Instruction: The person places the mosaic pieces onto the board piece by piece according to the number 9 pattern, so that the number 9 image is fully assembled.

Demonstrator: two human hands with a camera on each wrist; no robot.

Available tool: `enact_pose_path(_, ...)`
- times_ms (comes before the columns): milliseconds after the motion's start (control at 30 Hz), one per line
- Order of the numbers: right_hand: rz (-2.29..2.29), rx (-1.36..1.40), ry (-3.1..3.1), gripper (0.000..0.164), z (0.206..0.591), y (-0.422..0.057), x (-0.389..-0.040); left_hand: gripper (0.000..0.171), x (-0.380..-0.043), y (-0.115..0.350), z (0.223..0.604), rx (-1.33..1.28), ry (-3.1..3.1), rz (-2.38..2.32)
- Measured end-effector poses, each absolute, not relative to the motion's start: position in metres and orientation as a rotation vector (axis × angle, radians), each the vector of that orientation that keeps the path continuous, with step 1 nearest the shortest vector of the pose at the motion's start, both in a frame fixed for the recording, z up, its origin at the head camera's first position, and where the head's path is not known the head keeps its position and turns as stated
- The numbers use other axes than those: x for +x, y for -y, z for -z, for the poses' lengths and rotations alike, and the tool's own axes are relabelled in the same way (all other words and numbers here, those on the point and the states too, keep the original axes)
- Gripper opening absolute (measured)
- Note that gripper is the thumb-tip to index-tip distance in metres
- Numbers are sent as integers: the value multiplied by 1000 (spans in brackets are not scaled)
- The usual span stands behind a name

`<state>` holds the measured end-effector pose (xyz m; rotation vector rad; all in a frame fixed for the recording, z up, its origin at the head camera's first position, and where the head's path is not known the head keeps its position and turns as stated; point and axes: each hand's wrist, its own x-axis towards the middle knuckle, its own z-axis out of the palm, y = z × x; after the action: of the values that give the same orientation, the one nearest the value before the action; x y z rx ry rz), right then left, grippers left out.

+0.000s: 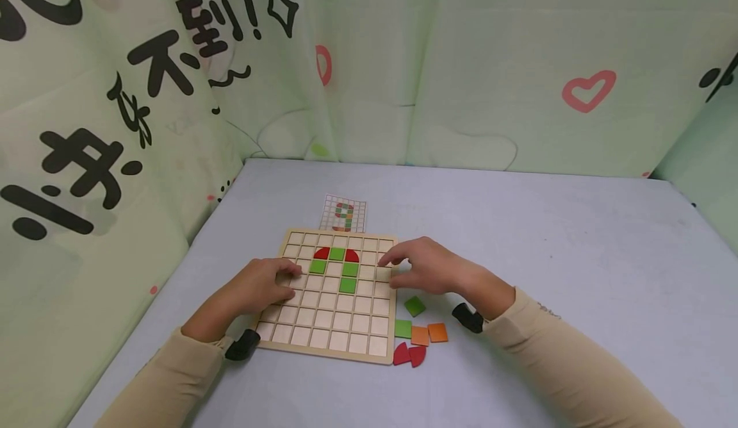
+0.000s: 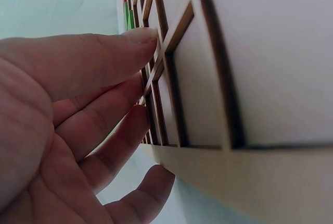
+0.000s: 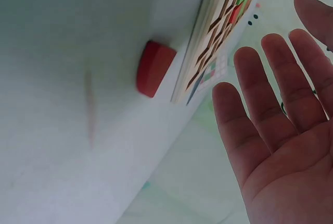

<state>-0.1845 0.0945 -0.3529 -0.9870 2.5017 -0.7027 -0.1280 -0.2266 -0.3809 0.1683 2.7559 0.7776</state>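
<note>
A square wooden grid board (image 1: 325, 352) lies on the table. Red quarter-round tiles (image 1: 321, 254) and green square tiles (image 1: 348, 285) sit in its upper cells. My left hand (image 1: 257, 286) rests at the board's left side, its thumb and fingertips touching the grid with no tile between them. In the left wrist view the thumb (image 2: 99, 60) lies against the grid, the other fingers loosely bent. Over the board's right edge is my right hand (image 1: 429, 266), no tile seen in it. The right wrist view shows its fingers (image 3: 278, 88) extended and spread.
Loose green tiles (image 1: 414, 306), orange tiles (image 1: 437, 332) and red quarter-rounds (image 1: 418, 355) lie right of the board. Behind it is a pattern card (image 1: 327, 210), partly covered by the board's far edge. A printed curtain (image 1: 461, 63) hangs around the table (image 1: 548, 236).
</note>
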Motion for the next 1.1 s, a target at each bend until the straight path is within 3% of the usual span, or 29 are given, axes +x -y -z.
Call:
enact_pose_path(467, 807, -863, -2460, 34, 364, -118, -185, 33, -128, 225, 379, 159, -2751, -777)
enact_pose_path(1100, 772, -913, -2459, 30, 369, -126, -178, 34, -127, 224, 378, 138, -2741, -781)
